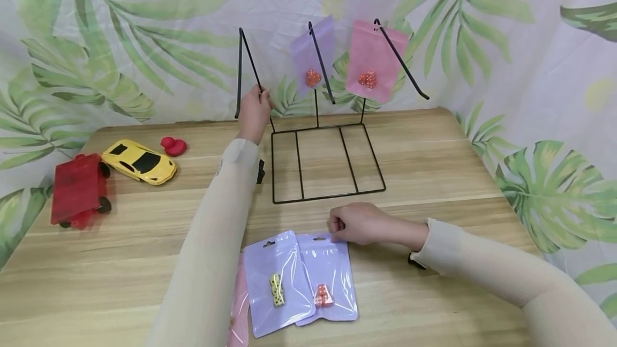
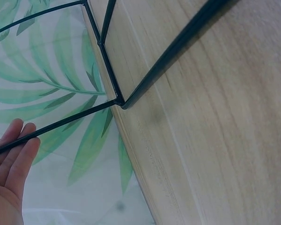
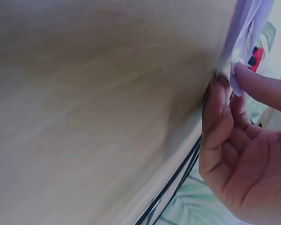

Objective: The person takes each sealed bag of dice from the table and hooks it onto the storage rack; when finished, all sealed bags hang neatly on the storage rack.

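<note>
- Nearest us, before the wire rack (image 1: 329, 197): overlapping pink pouch (image 1: 239, 304), yellow-dice pouch (image 1: 293, 283) and orange-dice pouch (image 1: 332, 266).
- Before the rack: right hand (image 1: 363, 224), thumb and fingers pinching the orange-dice pouch's top edge, clear, we judge, of its contents.
- At the rack's left upright: left hand (image 1: 254, 114), fingers curled round the rod, we judge, for steadiness.
- On the rack's hooks: hung purple pouch (image 1: 303, 58), hung pink pouch (image 1: 363, 58).
</note>
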A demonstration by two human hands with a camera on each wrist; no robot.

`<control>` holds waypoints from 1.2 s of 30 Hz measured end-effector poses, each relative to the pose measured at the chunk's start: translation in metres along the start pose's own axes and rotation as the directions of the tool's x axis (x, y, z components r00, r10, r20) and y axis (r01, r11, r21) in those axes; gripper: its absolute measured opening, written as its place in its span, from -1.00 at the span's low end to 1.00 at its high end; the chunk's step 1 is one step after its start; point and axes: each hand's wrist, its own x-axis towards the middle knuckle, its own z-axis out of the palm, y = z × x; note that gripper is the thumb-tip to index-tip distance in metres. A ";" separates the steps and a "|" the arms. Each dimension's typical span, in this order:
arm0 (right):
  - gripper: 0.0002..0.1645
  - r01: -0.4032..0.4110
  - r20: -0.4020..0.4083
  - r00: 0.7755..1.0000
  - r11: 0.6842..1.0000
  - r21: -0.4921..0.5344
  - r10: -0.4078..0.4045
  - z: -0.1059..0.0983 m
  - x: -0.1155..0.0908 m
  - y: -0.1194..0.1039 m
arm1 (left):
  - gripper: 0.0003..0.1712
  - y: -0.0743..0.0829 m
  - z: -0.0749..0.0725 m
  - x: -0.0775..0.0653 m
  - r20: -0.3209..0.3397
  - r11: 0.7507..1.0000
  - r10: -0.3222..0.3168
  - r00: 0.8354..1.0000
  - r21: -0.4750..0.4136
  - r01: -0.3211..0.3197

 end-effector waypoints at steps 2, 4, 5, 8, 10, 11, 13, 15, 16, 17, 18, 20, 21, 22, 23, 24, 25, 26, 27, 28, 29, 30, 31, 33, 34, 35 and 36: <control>-0.77 -0.020 -0.006 1.000 1.000 0.016 0.020 -0.002 -0.004 0.006 | -0.59 0.000 0.000 0.000 0.004 1.000 0.001 1.000 0.004 -0.001; -0.78 -0.034 -0.014 0.999 0.999 0.028 0.034 -0.002 -0.009 0.012 | -0.59 0.000 0.000 0.001 0.003 1.000 0.003 1.000 0.008 -0.003; -0.78 -0.042 -0.019 0.999 0.998 0.036 0.043 -0.003 -0.012 0.015 | -0.58 0.000 0.000 0.001 0.003 1.000 0.003 1.000 0.010 -0.003; -0.81 -0.064 -0.031 0.997 0.996 0.062 0.066 -0.004 -0.021 0.022 | -0.57 -0.001 0.000 0.001 -0.004 1.000 0.003 1.000 0.022 -0.003; -0.84 -0.075 -0.044 0.996 0.994 0.081 0.079 -0.006 -0.027 0.026 | -0.56 -0.001 0.001 0.001 -0.008 1.000 0.003 1.000 0.026 -0.003; -0.86 -0.083 -0.051 0.995 0.992 0.097 0.088 -0.008 -0.030 0.028 | -0.56 -0.002 0.001 0.001 -0.011 1.000 0.005 1.000 0.029 -0.004; -0.90 -0.088 -0.069 0.993 0.989 0.120 0.096 -0.012 -0.037 0.031 | -0.55 -0.002 0.001 0.001 -0.016 0.999 0.010 1.000 0.036 -0.009; -0.92 -0.092 -0.094 0.990 0.986 0.136 0.106 -0.017 -0.044 0.035 | -0.55 -0.003 0.002 0.001 -0.019 0.999 0.019 1.000 0.038 -0.018; -0.93 -0.092 -0.108 0.988 0.986 0.142 0.108 -0.020 -0.047 0.037 | -0.55 -0.003 0.002 0.001 -0.020 0.999 0.023 1.000 0.042 -0.022; -0.93 -0.091 -0.121 0.987 0.984 0.152 0.110 -0.023 -0.051 0.039 | -0.55 -0.003 0.002 0.001 -0.022 0.999 0.027 0.999 0.042 -0.026; -0.92 -0.084 -0.139 0.985 0.984 0.157 0.106 -0.025 -0.054 0.041 | -0.55 -0.002 0.002 0.001 -0.026 0.999 0.032 0.999 0.044 -0.030; -0.92 -0.070 -0.170 0.980 0.981 0.182 0.101 -0.031 -0.062 0.045 | -0.56 -0.002 0.002 0.000 -0.036 0.998 0.042 0.998 0.048 -0.040; -0.92 -0.055 -0.189 0.978 0.979 0.197 0.093 -0.035 -0.066 0.046 | -0.57 -0.001 0.002 0.000 -0.042 0.998 0.049 0.998 0.051 -0.046; -0.92 -0.044 -0.206 0.974 0.976 0.213 0.089 -0.039 -0.071 0.047 | -0.57 -0.002 0.002 -0.001 -0.046 0.997 0.052 0.998 0.052 -0.050; -0.92 -0.028 -0.234 0.969 0.976 0.218 0.080 -0.043 -0.075 0.047 | -0.58 -0.002 0.002 -0.001 -0.051 0.997 0.058 0.997 0.051 -0.055; -0.94 -0.006 -0.272 0.960 0.977 0.212 0.065 -0.048 -0.080 0.047 | -0.58 -0.002 0.001 -0.001 -0.054 0.997 0.064 0.996 0.055 -0.061; -0.96 0.006 -0.310 0.949 0.979 0.203 0.059 -0.053 -0.085 0.047 | -0.58 -0.001 0.001 -0.001 -0.056 0.996 0.068 0.996 0.057 -0.065; -0.98 0.016 -0.353 0.934 0.983 0.185 0.051 -0.057 -0.090 0.046 | -0.58 -0.001 0.001 -0.001 -0.056 0.996 0.072 0.996 0.059 -0.068; -0.98 0.026 -0.404 0.914 0.987 0.157 0.040 -0.063 -0.094 0.046 | -0.58 -0.001 0.001 -0.002 -0.055 0.996 0.073 0.996 0.059 -0.070; -0.96 0.032 -0.455 0.890 0.991 0.128 0.030 -0.068 -0.098 0.045 | -0.57 -0.001 0.001 -0.002 -0.053 0.996 0.072 0.996 0.057 -0.069; -0.93 0.037 -0.509 0.861 0.995 0.095 0.017 -0.073 -0.103 0.044 | -0.57 0.000 0.001 -0.002 -0.052 0.996 0.071 0.996 0.055 -0.068; -0.91 0.049 -0.565 0.825 0.996 0.071 -0.001 -0.078 -0.106 0.044 | -0.57 0.000 0.000 -0.003 -0.050 0.996 0.070 0.996 0.052 -0.067; -0.89 0.065 -0.625 0.780 0.997 0.049 -0.020 -0.083 -0.108 0.044 | -0.57 0.000 0.000 -0.003 -0.048 0.997 0.068 0.997 0.047 -0.066; -0.86 0.102 -0.739 0.671 0.995 0.005 -0.065 -0.094 -0.113 0.043 | -0.57 0.001 0.000 -0.003 -0.044 0.997 0.064 0.997 0.039 -0.063; -0.84 0.128 -0.789 0.607 0.992 -0.016 -0.091 -0.099 -0.114 0.043 | -0.58 0.001 0.000 -0.003 -0.043 0.997 0.064 0.997 0.035 -0.063; -0.83 0.160 -0.836 0.539 0.987 -0.024 -0.108 -0.104 -0.115 0.043 | -0.58 0.001 0.000 -0.003 -0.042 0.998 0.063 0.997 0.034 -0.062; -0.82 0.192 -0.872 0.475 0.981 -0.031 -0.120 -0.110 -0.116 0.043 | -0.58 0.001 0.000 -0.003 -0.041 0.998 0.062 0.997 0.035 -0.061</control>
